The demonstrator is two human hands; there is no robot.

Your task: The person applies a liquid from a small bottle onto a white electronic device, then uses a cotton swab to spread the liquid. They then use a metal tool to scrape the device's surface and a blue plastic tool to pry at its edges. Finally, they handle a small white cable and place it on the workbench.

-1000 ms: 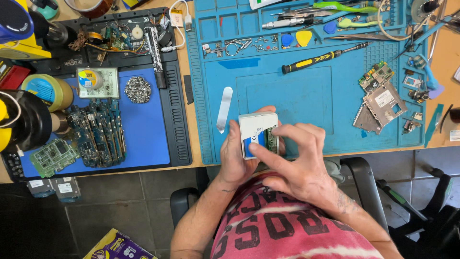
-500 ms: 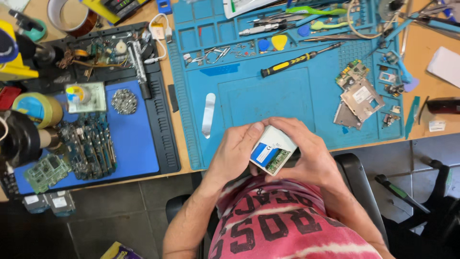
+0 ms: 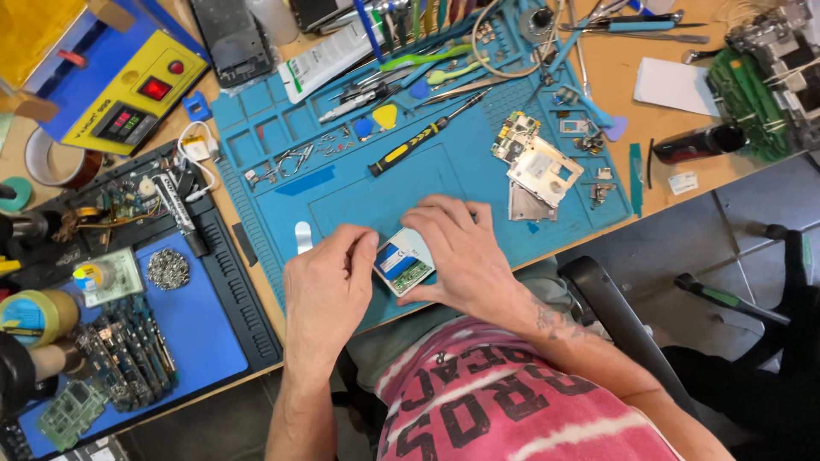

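At the far left a yellow and blue box-shaped unit [image 3: 120, 85] sits at the top corner, with a red square button and a small dark display on its sloped face. Below it lies a tape roll [image 3: 51, 158], and lower down a yellow roll [image 3: 38, 312] stands on edge. A dark tray [image 3: 111, 213] holds wires and small parts; just beside it a pale square packet [image 3: 107, 275] carries a round yellow and blue mark. Circuit boards [image 3: 128, 350] are stacked on the dark blue mat [image 3: 205, 333].

The light blue work mat [image 3: 359, 196] covers the middle of the bench. Along its top edge lies a long white package [image 3: 333, 55] with a green band at one end. A black and yellow screwdriver [image 3: 427, 137] lies slanted on the mat, with yellow and blue picks [image 3: 376, 119] near it.

The left hand [image 3: 329, 294] rests on the mat's near edge, fingers curled against the left side of a small white phone part [image 3: 403, 260]. The right hand [image 3: 465, 252] clasps its right side and top. Both hands hold it between them, touching the mat. Its open face shows a blue rectangular label and a green board below it.

Right of the hands, a silver frame [image 3: 542, 171] and a small board [image 3: 515, 135] lie on the mat. Past the mat's edge, a white paper slip [image 3: 675, 85] rests on the wood, a dark red-tipped cylinder [image 3: 696, 143] lies below it, and a tiny white label [image 3: 683, 182] sits near the bench edge. Green boards [image 3: 752, 94] fill the far right corner.
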